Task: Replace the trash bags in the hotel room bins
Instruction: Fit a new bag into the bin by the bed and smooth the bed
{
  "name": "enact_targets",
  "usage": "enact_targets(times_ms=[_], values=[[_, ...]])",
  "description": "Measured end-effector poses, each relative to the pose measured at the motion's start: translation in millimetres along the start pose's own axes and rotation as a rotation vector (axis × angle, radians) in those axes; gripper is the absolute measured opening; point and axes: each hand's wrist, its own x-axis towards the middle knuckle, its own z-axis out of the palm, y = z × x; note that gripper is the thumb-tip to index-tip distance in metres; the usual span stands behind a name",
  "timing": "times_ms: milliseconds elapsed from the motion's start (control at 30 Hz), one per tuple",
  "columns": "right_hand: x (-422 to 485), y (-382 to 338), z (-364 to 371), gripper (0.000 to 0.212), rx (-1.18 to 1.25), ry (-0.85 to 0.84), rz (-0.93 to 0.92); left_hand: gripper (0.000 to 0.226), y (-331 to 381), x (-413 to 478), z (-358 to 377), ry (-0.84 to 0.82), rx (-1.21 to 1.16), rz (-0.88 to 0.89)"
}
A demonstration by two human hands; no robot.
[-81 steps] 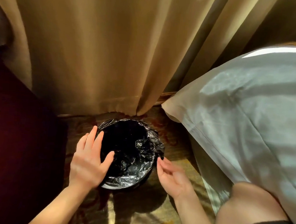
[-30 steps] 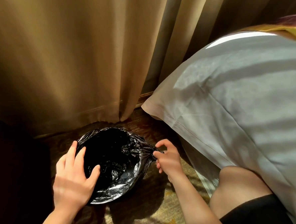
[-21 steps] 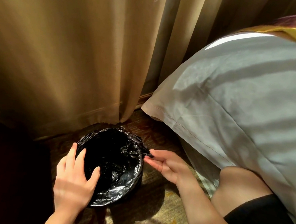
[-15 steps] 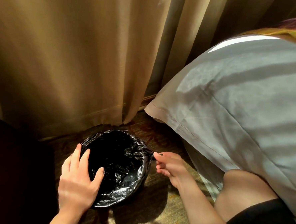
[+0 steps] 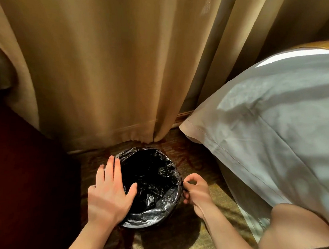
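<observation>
One bin (image 5: 173,211) lower centre, one black trash bag (image 5: 148,181) lining it. Two hands: left hand (image 5: 110,196), right hand (image 5: 197,191). One curtain (image 5: 105,63) across the top, one pillow (image 5: 275,121) at right, one bare knee (image 5: 297,232) lower right.

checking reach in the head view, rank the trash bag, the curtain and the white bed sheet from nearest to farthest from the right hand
1. Trash bag: the right hand pinches its edge at the bin's right rim, so they touch.
2. White bed sheet: hangs to the hand's right, apart from it.
3. Curtain: behind the bin, its hem beyond the bin's far rim.
</observation>
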Motion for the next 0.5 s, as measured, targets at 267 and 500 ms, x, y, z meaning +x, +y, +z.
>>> enact_targets(times_ms=[267, 500], values=[[3, 5, -9, 0.017, 0.698, -0.083, 0.515, 0.087, -3, -3, 0, 0.034, -0.027, -0.004], [-9, 7, -15, 0.011, 0.967, -0.115, 0.421, 0.087, -1, -1, 3, 0.071, -0.056, -0.007]])
